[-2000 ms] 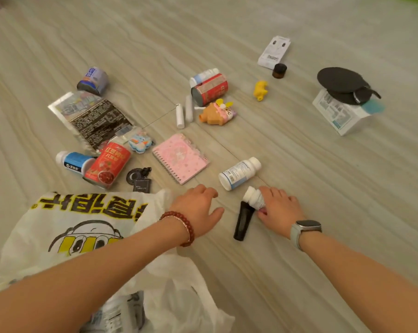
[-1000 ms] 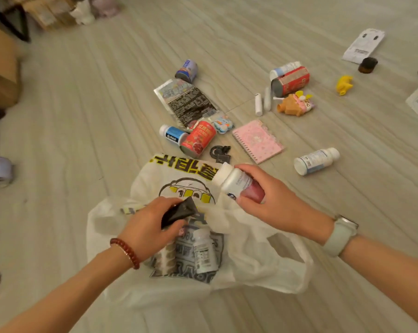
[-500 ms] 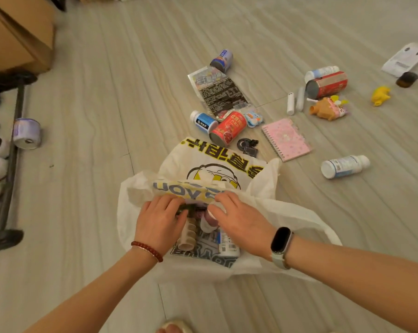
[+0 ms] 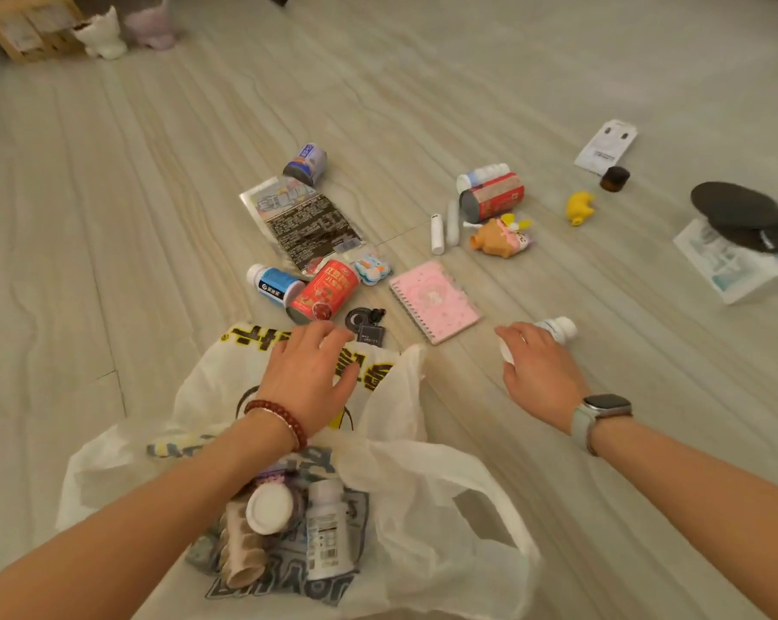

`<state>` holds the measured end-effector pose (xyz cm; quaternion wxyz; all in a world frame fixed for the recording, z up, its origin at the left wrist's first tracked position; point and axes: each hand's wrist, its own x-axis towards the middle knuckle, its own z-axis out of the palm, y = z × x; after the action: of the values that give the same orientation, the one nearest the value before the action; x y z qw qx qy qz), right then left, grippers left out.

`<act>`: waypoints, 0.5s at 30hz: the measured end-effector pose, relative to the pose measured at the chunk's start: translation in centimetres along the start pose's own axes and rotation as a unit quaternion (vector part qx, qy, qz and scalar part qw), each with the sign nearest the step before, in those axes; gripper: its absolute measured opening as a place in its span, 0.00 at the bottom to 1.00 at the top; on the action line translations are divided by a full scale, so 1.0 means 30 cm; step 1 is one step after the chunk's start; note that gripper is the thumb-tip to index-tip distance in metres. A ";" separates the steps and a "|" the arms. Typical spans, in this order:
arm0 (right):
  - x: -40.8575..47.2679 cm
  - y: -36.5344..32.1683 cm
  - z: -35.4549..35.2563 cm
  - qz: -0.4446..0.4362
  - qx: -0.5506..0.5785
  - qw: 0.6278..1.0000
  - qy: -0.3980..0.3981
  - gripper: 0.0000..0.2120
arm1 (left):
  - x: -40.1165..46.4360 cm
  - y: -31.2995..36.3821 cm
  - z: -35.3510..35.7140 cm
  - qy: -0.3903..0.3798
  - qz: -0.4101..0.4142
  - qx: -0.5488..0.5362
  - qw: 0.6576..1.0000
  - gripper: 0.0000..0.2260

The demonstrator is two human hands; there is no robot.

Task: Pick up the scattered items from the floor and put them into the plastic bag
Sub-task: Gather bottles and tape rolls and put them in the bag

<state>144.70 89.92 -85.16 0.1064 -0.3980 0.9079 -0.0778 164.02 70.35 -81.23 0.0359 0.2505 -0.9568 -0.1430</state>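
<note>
The white plastic bag (image 4: 423,507) lies open on the floor below me, with a white-capped bottle (image 4: 268,507), another bottle (image 4: 329,539) and a cardboard roll (image 4: 239,557) inside. My left hand (image 4: 309,378) hovers over the bag's far edge, empty, fingers spread, just short of a red can (image 4: 324,290) and a black key fob (image 4: 367,324). My right hand (image 4: 539,373) is curled over a white bottle (image 4: 559,328) lying on the floor; only its cap and base show. A pink notebook (image 4: 434,302) lies between the hands.
Further out lie a blue-label bottle (image 4: 273,281), foil packet (image 4: 304,223), blue can (image 4: 306,163), second red can (image 4: 492,196), orange toy (image 4: 501,237), yellow toy (image 4: 579,208), dark jar (image 4: 614,178) and a black hat (image 4: 741,217) on a box (image 4: 732,266).
Both hands have come out of the bag, leaving the bottle and black tube inside. The left hand reached toward the red can; the right hand went to the white bottle on the floor.
</note>
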 end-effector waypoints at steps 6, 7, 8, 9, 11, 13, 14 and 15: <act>0.118 0.197 0.040 0.048 -0.085 0.991 -0.095 0.32 | 0.143 0.074 0.119 -0.064 0.037 0.018 0.997 0.17; 0.134 0.211 0.053 0.047 -0.082 0.990 -0.101 0.33 | 0.171 0.090 0.135 -0.071 0.047 0.021 0.996 0.18; 0.144 0.222 0.071 0.048 -0.076 0.990 -0.104 0.33 | 0.200 0.107 0.154 -0.080 0.055 0.027 0.995 0.18; 0.151 0.229 0.090 0.050 -0.069 0.991 -0.101 0.33 | 0.232 0.128 0.174 -0.097 0.062 0.037 0.993 0.18; 0.155 0.235 0.137 0.050 -0.058 0.995 -0.071 0.33 | 0.308 0.170 0.224 -0.137 0.074 0.062 0.986 0.20; 0.156 0.233 0.180 0.038 -0.061 0.997 -0.004 0.29 | 0.395 0.209 0.276 -0.161 0.073 0.074 0.981 0.23; 0.161 0.232 0.197 0.036 -0.068 0.997 0.030 0.29 | 0.435 0.222 0.308 -0.177 0.063 0.079 0.979 0.25; 0.167 0.232 0.209 0.040 -0.072 0.995 0.055 0.29 | 0.471 0.233 0.341 -0.203 0.047 0.085 0.974 0.28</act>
<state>138.07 90.53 -93.43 0.0302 -0.3632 0.9307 -0.0300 147.00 71.86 -89.01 -0.1740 0.1736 -0.9634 -0.1069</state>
